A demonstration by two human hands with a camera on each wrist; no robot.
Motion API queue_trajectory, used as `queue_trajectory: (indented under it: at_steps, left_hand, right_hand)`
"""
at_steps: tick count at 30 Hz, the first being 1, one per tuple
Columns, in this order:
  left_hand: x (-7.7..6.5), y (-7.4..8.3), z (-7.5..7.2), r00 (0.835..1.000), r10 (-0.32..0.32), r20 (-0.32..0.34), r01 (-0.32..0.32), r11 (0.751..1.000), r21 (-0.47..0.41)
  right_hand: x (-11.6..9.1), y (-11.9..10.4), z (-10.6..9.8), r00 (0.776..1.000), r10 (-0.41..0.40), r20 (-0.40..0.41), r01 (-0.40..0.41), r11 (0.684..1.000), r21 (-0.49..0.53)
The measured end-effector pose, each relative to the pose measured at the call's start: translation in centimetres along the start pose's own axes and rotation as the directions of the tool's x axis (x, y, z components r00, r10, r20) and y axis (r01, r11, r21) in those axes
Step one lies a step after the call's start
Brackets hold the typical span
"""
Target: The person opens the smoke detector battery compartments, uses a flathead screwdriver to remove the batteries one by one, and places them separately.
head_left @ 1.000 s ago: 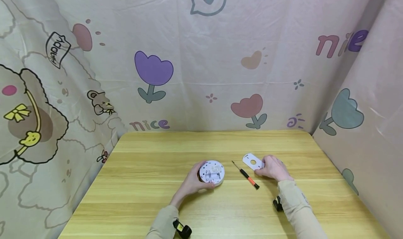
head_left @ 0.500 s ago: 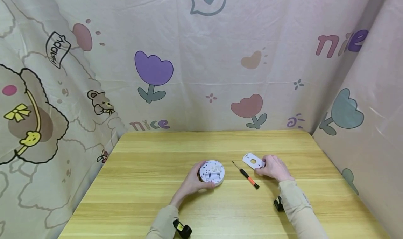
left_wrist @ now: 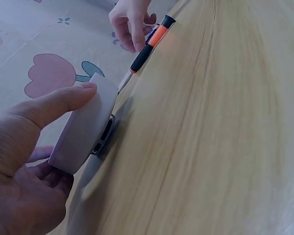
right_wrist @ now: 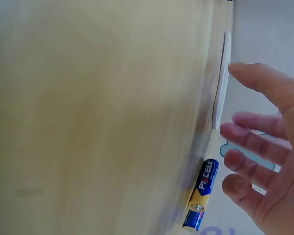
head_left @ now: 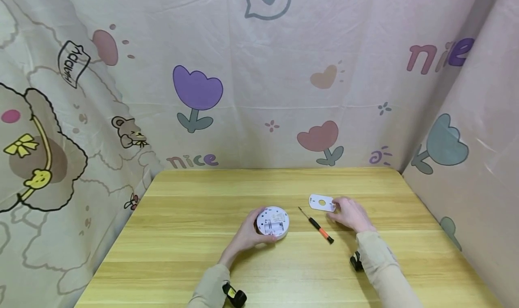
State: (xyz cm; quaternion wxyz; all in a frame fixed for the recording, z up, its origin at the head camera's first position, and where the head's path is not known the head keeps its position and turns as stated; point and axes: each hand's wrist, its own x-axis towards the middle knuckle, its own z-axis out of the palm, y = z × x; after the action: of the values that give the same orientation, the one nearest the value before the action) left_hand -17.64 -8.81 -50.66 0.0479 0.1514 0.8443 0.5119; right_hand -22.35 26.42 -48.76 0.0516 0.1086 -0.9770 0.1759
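Note:
My left hand holds a white round smoke alarm by its rim, thumb on the near side and fingers round the far side. A battery compartment shows on its upturned face. In the left wrist view the alarm stands just over the table with a dark part beneath it. My right hand is at the right end of a flat white mounting plate with a round hole. The right wrist view shows its fingers spread and loosely bent beside the plate and a blue and yellow battery.
A small screwdriver with a black and orange handle lies between the two hands, its tip pointing away to the left. The wooden table ends at a patterned cloth backdrop. The head view hides the battery behind the right hand.
The mounting plate has turned and shifted slightly left and away. My right hand has moved a little left and away with it. The left hand and the alarm have stayed in place.

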Motion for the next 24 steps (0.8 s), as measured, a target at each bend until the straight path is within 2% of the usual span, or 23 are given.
queue_trajectory:
  at_steps: [5,11,14,19,24]
  left_hand:
    - [0.0,-0.1,0.1,1.0,0.003,-0.001,-0.003,1.0,0.0]
    - [-0.1,-0.1,0.1,1.0,0.006,0.001,-0.006,1.0,-0.018]
    - [-0.1,0.0,0.1,1.0,0.001,0.002,-0.001,1.0,-0.013]
    - [-0.2,0.0,0.0,1.0,0.001,0.0,-0.001,1.0,-0.013]
    - [-0.1,0.0,0.0,1.0,-0.002,-0.003,0.002,1.0,-0.02]
  right_hand:
    - [0.5,-0.2,0.4,0.999,-0.043,0.021,0.043,0.999,0.0]
    - [0.6,0.0,0.6,0.995,-0.017,0.096,0.012,0.999,0.045]
    - [0.7,0.1,0.6,0.995,-0.011,0.096,0.007,0.999,0.049]
    - [1.2,0.0,0.8,0.993,0.039,0.113,-0.047,0.996,0.072]
    - [1.9,-0.1,1.0,0.991,0.043,0.124,-0.052,0.996,0.07]
